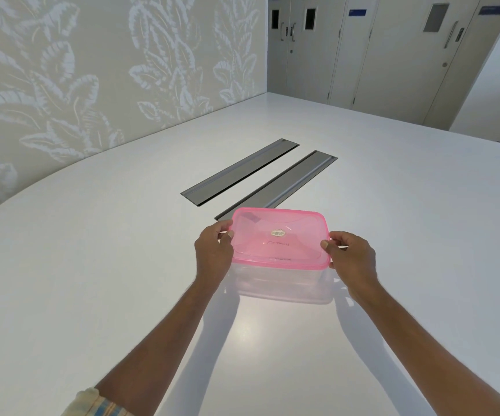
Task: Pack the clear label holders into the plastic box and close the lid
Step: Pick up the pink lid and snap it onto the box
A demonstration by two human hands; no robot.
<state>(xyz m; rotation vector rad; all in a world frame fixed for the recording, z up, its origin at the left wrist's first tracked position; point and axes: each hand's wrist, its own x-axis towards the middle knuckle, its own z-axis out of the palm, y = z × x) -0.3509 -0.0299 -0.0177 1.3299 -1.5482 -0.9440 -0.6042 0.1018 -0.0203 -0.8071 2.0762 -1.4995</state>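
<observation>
**Both hands on the lidded box at mid-bench**

Far left, a wall (pixel 62 70) papered with pale leaf shapes runs along the edge of the white bench (pixel 92 280). A striped sleeve cuff (pixel 95 403) shows at the bottom edge, on the left forearm.

The left hand (pixel 212 253) holds the left end of the plastic box (pixel 281 283); its grip is closed on the rim of the pink lid (pixel 278 238), thumb on top near the corner and fingers curled round the far side.

The box stands on the bench in the middle of the view, its body clear, its translucent pink lid lying flat across the top with a small oval sticker (pixel 278 233) at the centre. What lies inside cannot be made out through the clear wall.

Just beyond the box, two long grey hatch covers (pixel 239 172) are set flush into the bench top, side by side and slanting away; the nearer one ends behind the lid's far edge.

The right hand (pixel 351 259) holds the right end, its grip closed on the lid's rim, thumb on the top edge.

Far right, pale doors (pixel 408 55) stand beyond the bench.
</observation>
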